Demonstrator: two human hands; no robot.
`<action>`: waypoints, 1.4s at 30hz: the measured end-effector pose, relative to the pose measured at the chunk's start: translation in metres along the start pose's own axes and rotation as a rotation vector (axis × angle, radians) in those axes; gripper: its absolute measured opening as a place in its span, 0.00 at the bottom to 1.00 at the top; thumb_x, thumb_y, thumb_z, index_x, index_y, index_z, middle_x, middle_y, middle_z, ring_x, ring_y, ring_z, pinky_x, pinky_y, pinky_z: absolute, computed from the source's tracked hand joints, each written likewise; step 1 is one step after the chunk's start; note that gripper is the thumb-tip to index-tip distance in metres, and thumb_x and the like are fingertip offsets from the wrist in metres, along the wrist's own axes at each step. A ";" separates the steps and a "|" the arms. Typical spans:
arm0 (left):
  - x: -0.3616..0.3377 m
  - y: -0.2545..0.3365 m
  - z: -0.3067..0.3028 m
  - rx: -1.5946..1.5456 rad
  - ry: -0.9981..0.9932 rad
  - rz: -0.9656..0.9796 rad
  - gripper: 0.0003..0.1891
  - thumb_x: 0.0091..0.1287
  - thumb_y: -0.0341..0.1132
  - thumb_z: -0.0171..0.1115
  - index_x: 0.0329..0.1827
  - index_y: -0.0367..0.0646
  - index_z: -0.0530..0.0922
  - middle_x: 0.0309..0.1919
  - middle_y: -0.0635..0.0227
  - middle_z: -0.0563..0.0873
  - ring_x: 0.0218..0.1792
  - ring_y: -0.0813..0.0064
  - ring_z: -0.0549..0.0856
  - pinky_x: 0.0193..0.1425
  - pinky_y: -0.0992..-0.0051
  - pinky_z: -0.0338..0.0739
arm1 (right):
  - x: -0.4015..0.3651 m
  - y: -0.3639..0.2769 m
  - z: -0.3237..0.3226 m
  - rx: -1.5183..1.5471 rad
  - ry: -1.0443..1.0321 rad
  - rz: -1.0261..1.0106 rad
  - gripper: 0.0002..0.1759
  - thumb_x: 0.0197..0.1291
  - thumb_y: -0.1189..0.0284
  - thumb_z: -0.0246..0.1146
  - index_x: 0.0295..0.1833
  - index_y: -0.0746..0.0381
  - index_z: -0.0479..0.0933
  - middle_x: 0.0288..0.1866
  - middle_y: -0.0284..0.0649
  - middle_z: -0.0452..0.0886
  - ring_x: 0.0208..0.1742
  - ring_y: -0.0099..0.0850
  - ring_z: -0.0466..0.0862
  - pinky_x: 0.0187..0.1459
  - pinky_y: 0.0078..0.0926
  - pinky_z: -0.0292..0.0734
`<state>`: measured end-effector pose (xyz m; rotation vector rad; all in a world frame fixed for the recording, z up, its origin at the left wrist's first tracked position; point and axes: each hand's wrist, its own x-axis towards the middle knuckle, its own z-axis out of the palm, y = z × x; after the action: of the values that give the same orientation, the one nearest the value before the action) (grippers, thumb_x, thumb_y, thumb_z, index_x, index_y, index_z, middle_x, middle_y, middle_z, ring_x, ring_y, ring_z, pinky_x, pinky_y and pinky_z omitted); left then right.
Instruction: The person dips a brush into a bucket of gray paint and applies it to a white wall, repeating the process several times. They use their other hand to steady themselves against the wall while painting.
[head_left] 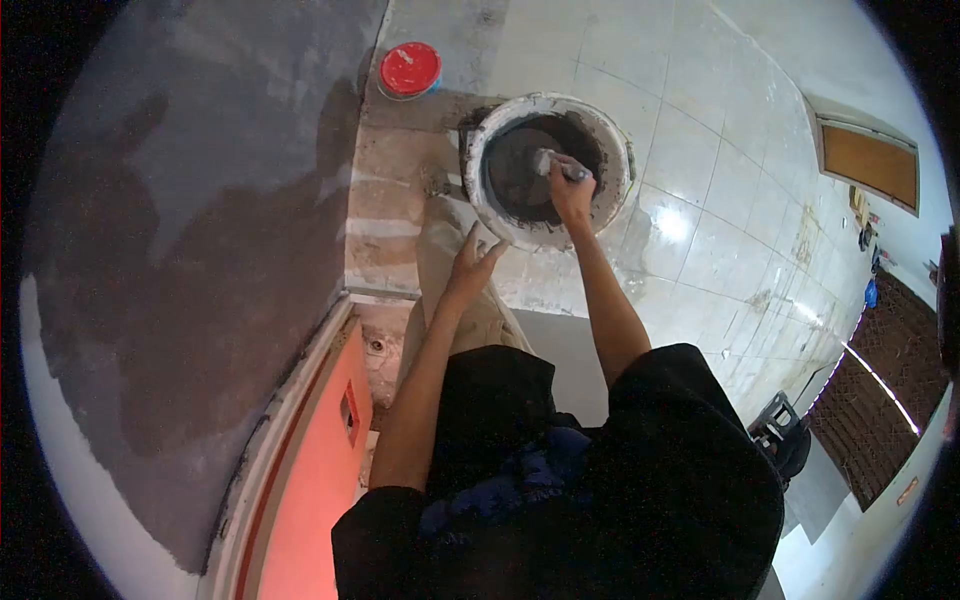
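A wide round bucket (pixel 545 241) with a pale, caked rim stands on the floor in front of me. Dark grey wet mix (pixel 512 165) fills the lower part of it. My right hand (pixel 572 192) reaches in over the rim, its fingers wrapped round a hand tool (pixel 543 161) smeared pale and grey; the tool's exact kind is not clear, and its working end is partly hidden. At the near left of the bucket, my left hand (pixel 472 268) grips the rim, thumb and fingers apart around the edge.
A paint tub with a red lid (pixel 410 68) stands by the wall beyond the bucket. The dark grey coated wall (pixel 230 220) runs close on my left, above a pink door (pixel 325 430). Pale floor tiles (pixel 700 190) extend right, toward a woven brown panel (pixel 875 390).
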<state>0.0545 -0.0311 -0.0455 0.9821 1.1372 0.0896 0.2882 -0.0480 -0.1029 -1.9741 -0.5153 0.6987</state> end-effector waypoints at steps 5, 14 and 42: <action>-0.017 0.001 -0.018 0.109 0.047 -0.014 0.41 0.66 0.49 0.67 0.74 0.33 0.63 0.71 0.46 0.70 0.69 0.56 0.73 0.69 0.67 0.69 | -0.029 -0.070 -0.051 0.076 0.074 -0.204 0.12 0.67 0.71 0.63 0.50 0.67 0.85 0.35 0.39 0.86 0.35 0.24 0.82 0.40 0.22 0.77; -0.039 -0.005 -0.044 0.178 0.132 0.104 0.32 0.70 0.40 0.63 0.72 0.33 0.66 0.67 0.51 0.75 0.64 0.61 0.78 0.66 0.70 0.72 | -0.041 0.025 -0.015 0.221 0.232 -0.125 0.13 0.67 0.70 0.64 0.49 0.69 0.83 0.30 0.35 0.84 0.33 0.20 0.79 0.39 0.17 0.74; -0.311 0.081 -0.199 0.170 1.217 0.692 0.13 0.65 0.28 0.65 0.52 0.37 0.83 0.48 0.58 0.89 0.45 0.68 0.88 0.53 0.66 0.80 | -0.023 -0.411 -0.025 0.923 -0.320 -0.449 0.20 0.70 0.66 0.62 0.61 0.65 0.72 0.57 0.39 0.77 0.60 0.28 0.77 0.62 0.26 0.72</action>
<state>-0.2150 -0.0233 0.2200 1.4887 1.8343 1.3070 0.2588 0.1124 0.2760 -0.8539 -0.6460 0.7739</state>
